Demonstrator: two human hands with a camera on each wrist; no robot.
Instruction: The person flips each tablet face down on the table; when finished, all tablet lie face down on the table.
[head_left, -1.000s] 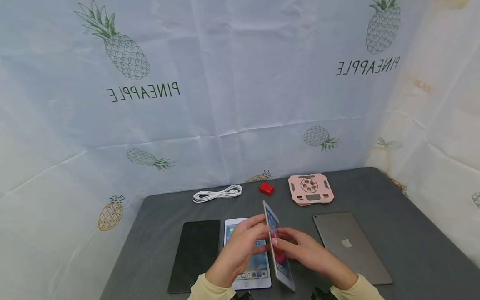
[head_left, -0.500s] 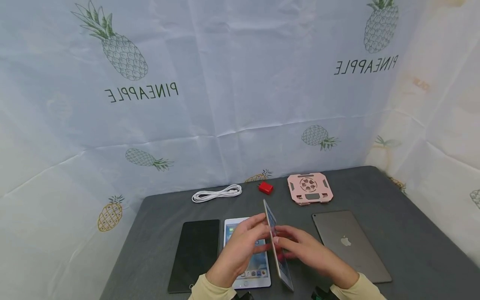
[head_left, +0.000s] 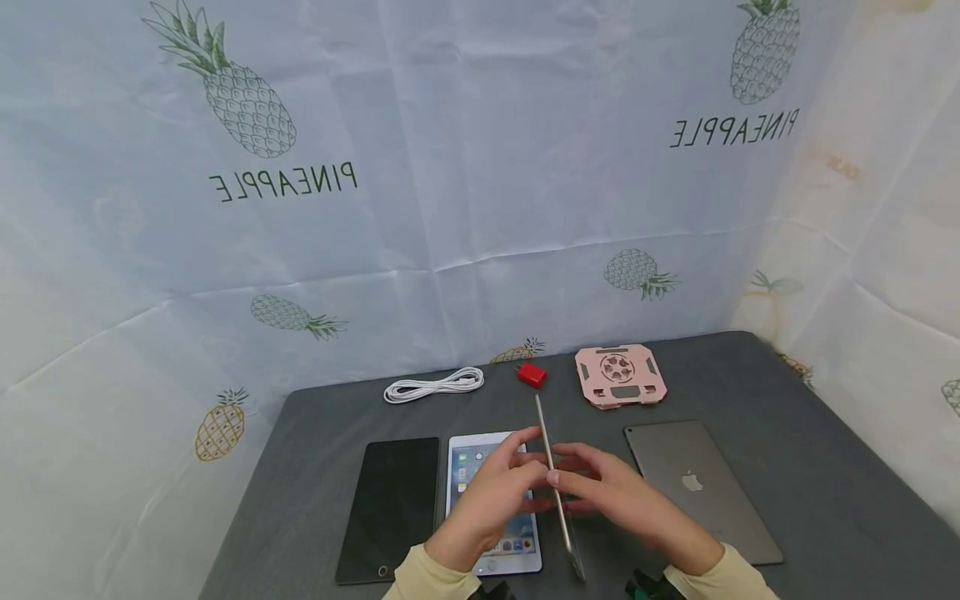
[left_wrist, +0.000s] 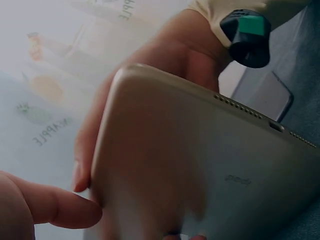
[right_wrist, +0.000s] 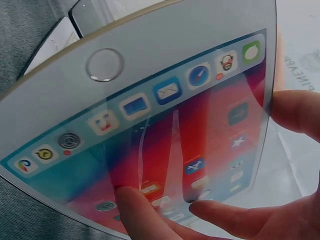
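The left hand (head_left: 486,496) and right hand (head_left: 611,496) pinch a thin, gold metal-backed tablet (left_wrist: 200,150) nearly upright; a loosened grip could drop it onto the white-framed rectangular tablet (head_left: 517,537) beside.

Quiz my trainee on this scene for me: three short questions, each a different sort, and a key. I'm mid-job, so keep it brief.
1. Count: how many tablets lie flat on the table?
2. True or false: in the head view, the red plug lies between the white cable and the pink frame.
3. Fill the gap: the held tablet has its screen turned toward the person's ____ hand.

Key
1. Three: the black tablet, the white tablet and the grey tablet.
2. True.
3. Right hand.
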